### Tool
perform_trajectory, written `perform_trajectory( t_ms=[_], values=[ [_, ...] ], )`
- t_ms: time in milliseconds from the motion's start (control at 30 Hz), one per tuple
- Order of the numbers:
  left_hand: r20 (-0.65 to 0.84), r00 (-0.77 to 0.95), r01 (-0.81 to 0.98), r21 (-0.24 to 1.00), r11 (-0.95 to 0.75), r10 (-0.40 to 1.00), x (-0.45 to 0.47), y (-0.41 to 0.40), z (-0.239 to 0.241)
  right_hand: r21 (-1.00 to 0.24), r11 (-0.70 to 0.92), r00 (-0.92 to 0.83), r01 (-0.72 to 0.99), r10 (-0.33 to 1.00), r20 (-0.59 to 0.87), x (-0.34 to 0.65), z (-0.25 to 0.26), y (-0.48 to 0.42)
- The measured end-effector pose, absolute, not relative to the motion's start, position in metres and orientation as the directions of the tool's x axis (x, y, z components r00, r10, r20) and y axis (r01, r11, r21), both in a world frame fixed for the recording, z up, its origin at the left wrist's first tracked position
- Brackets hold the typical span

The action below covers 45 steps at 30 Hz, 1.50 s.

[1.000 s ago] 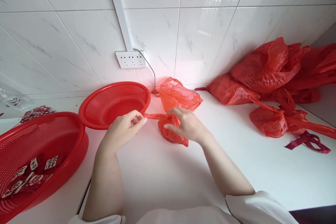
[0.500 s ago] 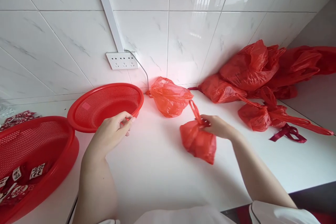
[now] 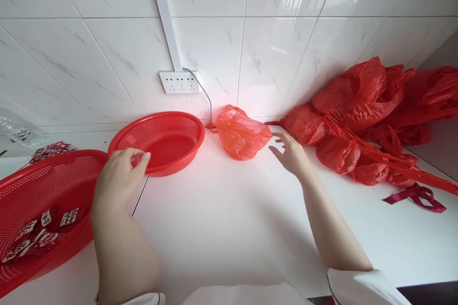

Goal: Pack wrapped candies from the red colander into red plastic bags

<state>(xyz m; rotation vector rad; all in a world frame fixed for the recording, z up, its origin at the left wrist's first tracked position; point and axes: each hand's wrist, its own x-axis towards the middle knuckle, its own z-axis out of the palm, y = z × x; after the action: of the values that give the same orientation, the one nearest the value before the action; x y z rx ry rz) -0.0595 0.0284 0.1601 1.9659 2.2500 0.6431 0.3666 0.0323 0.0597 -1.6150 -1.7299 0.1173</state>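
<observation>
My right hand (image 3: 291,153) reaches out with fingers apart and nothing in them. Its fingertips are beside the right end of a crumpled red plastic bag (image 3: 241,137) standing near the wall. On the other side, my left hand (image 3: 119,176) hangs near the empty red plastic basket (image 3: 175,170), overlapping its front left rim in view. Thumb and forefinger are a little apart there, and no object shows between them. Left of it, a larger red basket (image 3: 57,255) holds several small red packets (image 3: 46,238) with white labels.
Several filled red plastic bags (image 3: 358,95) are piled against the wall at the right, with a tied red bag (image 3: 338,153) in front. A dark red ribbon (image 3: 417,196) lies near them. A socket panel (image 3: 179,82) with a grey cable is on the tiled wall.
The tied red bag has left my right hand and rests among the bags at the right. My right hand has opened and moved toward the standing bag; my left hand has shifted left.
</observation>
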Motion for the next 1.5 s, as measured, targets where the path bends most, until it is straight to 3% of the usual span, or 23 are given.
perform_trajectory(
  t_ms=[167,367,600,733,833,967,1100,1300,1500],
  values=[
    [0.286,-0.407,0.890,0.336,0.307,0.867,-0.111,0.021,0.155,-0.484,0.157,0.113,0.861,0.868,0.483,0.320,0.044,0.078],
    [0.070,-0.495,0.827,0.343,0.445,0.866,-0.146,0.030,0.135,-0.390,0.052,0.118,0.919,0.910,0.399,0.292,0.029,0.100],
    [0.106,-0.584,0.717,0.531,0.451,0.805,-0.144,0.052,0.114,-0.384,0.067,0.064,0.921,0.947,0.316,0.309,0.036,0.093],
    [-0.004,-0.601,0.746,0.355,0.563,0.799,-0.130,0.062,0.115,-0.370,0.125,0.079,0.921,0.868,0.491,0.309,0.048,0.081],
    [-0.035,-0.646,0.738,0.225,0.636,0.762,-0.119,0.068,0.117,-0.362,0.267,0.006,0.893,0.797,0.604,0.287,0.058,0.071],
    [-0.057,-0.620,0.761,0.199,0.618,0.782,-0.108,0.072,0.117,-0.338,0.566,-0.315,0.751,0.759,0.570,0.232,0.059,0.063],
    [-0.041,-0.619,0.763,0.201,0.614,0.784,-0.106,0.071,0.116,-0.214,0.719,-0.548,0.661,0.658,0.515,0.171,0.041,0.073],
    [-0.129,-0.443,0.838,0.291,0.461,0.887,-0.129,0.056,0.119,-0.224,0.679,-0.527,0.700,0.701,0.481,0.131,0.027,0.095],
    [-0.145,-0.348,0.881,0.287,0.376,0.926,-0.136,0.055,0.114,-0.295,0.732,-0.446,0.614,0.631,0.635,0.156,0.066,0.070]
  ],
)
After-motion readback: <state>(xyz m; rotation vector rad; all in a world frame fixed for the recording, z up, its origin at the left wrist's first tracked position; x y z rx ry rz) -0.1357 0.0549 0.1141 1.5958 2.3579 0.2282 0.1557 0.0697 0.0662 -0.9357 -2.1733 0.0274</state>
